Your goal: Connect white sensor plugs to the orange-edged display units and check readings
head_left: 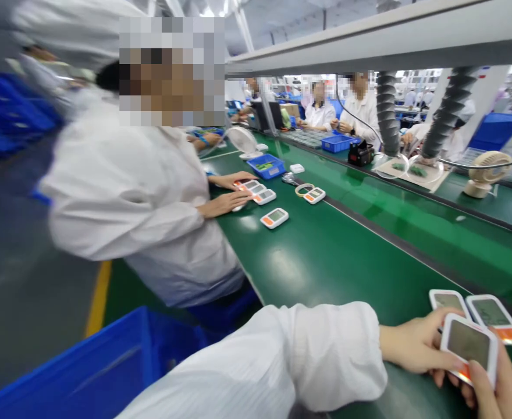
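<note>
At the bottom right my left hand [417, 348], in a white sleeve, and my right hand [498, 387] both grip a small white device with a grey screen and an orange button [469, 348]. Two more such devices [450, 301] [494, 317] lie on the green belt [334, 262] just behind it. The fingers of both hands are curled round the held device.
A co-worker in white [138, 198] sits at my left with both hands on several similar devices [256, 191]. Other devices [274, 217] [314, 195], a tape roll [304, 188], blue trays [266, 165], a small fan [485, 171] and hoses [387, 110] stand further on. A blue bin [94, 366] is at the lower left.
</note>
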